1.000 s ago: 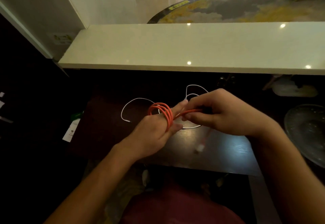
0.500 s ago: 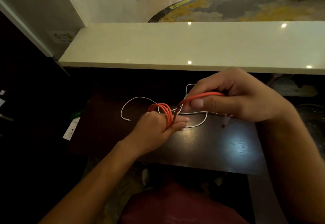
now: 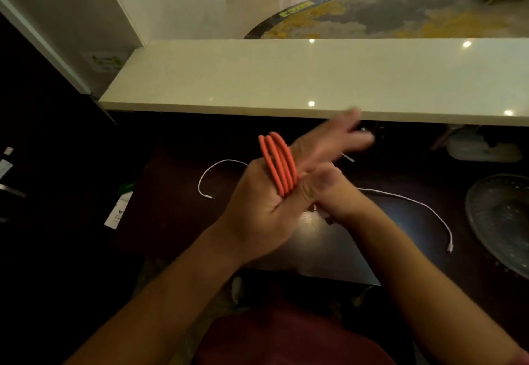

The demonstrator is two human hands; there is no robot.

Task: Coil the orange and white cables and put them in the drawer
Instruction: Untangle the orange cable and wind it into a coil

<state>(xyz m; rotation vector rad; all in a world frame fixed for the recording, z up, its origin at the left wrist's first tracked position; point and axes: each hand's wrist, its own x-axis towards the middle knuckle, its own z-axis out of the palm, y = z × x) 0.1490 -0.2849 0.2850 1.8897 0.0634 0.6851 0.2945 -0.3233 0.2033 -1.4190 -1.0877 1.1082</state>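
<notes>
The orange cable (image 3: 279, 164) is wound in several loops round the fingers of my left hand (image 3: 257, 207), held above the dark table (image 3: 329, 247). Those fingers stretch up and to the right and are blurred. My right hand (image 3: 329, 195) sits tight against the coil's lower edge, its thumb pressing there. Its fingers are hidden under my left hand. The thin white cable (image 3: 406, 200) lies loose on the table. One end is at the left, the other near the right front, and its middle runs behind my hands.
A cream stone ledge (image 3: 315, 78) runs across just beyond the table. A glass plate (image 3: 501, 221) sits at the right edge and a pale container (image 3: 483, 151) under the ledge. A white paper tag (image 3: 117, 213) hangs at the table's left side.
My right hand has swung from the upper right down under my left hand, winding the last orange length onto the coil. My left hand rose and its fingers stretched out.
</notes>
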